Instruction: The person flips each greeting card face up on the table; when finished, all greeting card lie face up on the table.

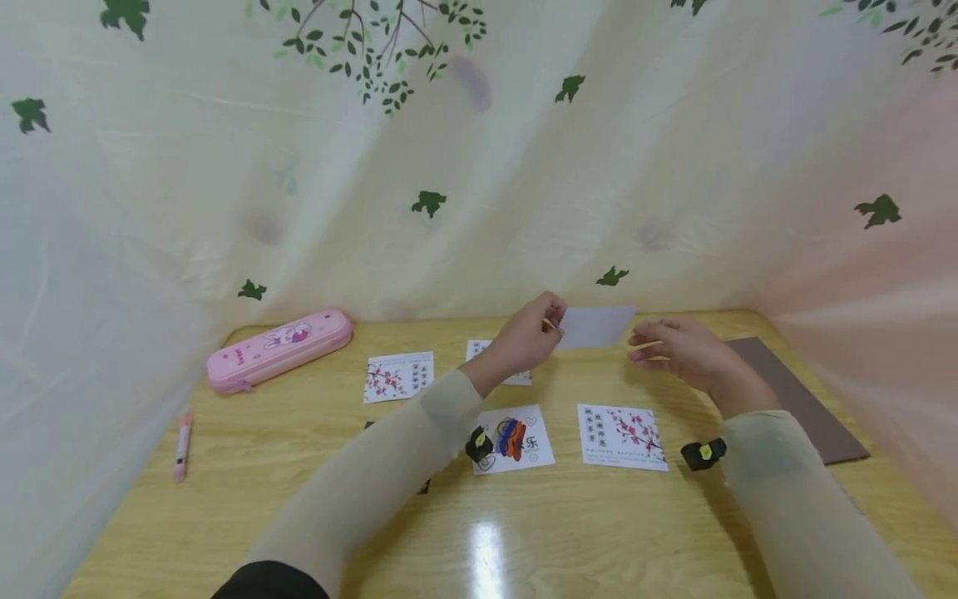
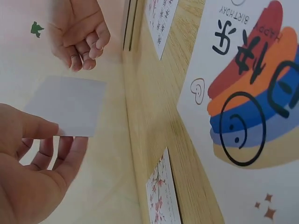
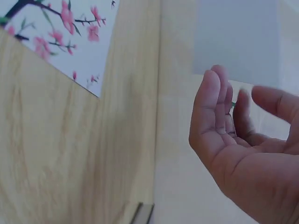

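A plain pale card [image 1: 597, 327] is held above the far part of the table, its blank side facing me. My left hand [image 1: 530, 333] pinches its left edge between thumb and fingers, as the left wrist view also shows. Just off the card's other side is my right hand [image 1: 692, 358], fingers loosely bent and apart from the card. Below lie a blossom card [image 1: 623, 437] on the right and a colourful birthday card [image 1: 535, 445], partly behind the left wrist. Another blossom card [image 1: 400, 377] lies further left. The left forearm partly covers a farther card [image 1: 479, 348].
A pink pencil case [image 1: 279, 349] lies at the back left, with a pink-and-white pen [image 1: 183, 447] in front of it. On the right is a flat grey-brown board [image 1: 801, 399]. A leaf-printed curtain [image 1: 509, 166] hangs behind the table. Something dark [image 1: 424, 487] shows beneath the left forearm.
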Action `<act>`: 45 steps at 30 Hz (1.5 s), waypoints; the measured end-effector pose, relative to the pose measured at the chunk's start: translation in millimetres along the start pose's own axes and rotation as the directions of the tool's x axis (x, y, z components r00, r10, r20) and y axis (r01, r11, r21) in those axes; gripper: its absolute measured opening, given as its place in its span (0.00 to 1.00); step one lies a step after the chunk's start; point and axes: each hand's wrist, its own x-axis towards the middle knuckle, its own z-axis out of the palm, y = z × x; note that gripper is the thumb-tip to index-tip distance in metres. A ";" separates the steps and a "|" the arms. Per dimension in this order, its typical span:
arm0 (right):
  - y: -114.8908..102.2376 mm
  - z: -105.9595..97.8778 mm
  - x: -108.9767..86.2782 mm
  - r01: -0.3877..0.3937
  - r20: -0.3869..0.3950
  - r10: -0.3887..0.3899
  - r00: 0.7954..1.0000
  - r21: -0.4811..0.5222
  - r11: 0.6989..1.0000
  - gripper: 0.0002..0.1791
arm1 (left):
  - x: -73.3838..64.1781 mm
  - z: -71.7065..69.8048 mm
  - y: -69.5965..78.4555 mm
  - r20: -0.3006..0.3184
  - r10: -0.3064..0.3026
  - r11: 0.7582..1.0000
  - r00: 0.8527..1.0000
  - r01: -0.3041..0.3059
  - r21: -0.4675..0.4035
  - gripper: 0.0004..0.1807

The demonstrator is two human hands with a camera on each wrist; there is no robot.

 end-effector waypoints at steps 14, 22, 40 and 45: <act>2.2 -0.4 3.0 -0.103 0.024 0.100 0.995 0.220 0.970 0.16 | -6.3 12.1 3.4 0.107 0.325 0.887 0.940 -0.342 0.309 0.07; 5.6 -1.9 2.0 -0.071 0.025 0.066 0.998 0.330 0.941 0.14 | -9.5 10.6 4.2 0.125 0.333 0.849 0.935 -0.355 0.391 0.06; 12.6 2.6 12.4 -0.012 -0.075 0.030 0.997 0.232 0.973 0.08 | -3.4 12.1 7.9 0.087 -0.302 0.767 0.949 0.296 -0.570 0.35; 10.6 10.1 13.8 -0.015 -0.127 0.023 0.992 0.057 0.998 0.20 | -1.9 11.7 7.8 0.111 -0.341 0.729 0.933 0.338 -0.596 0.33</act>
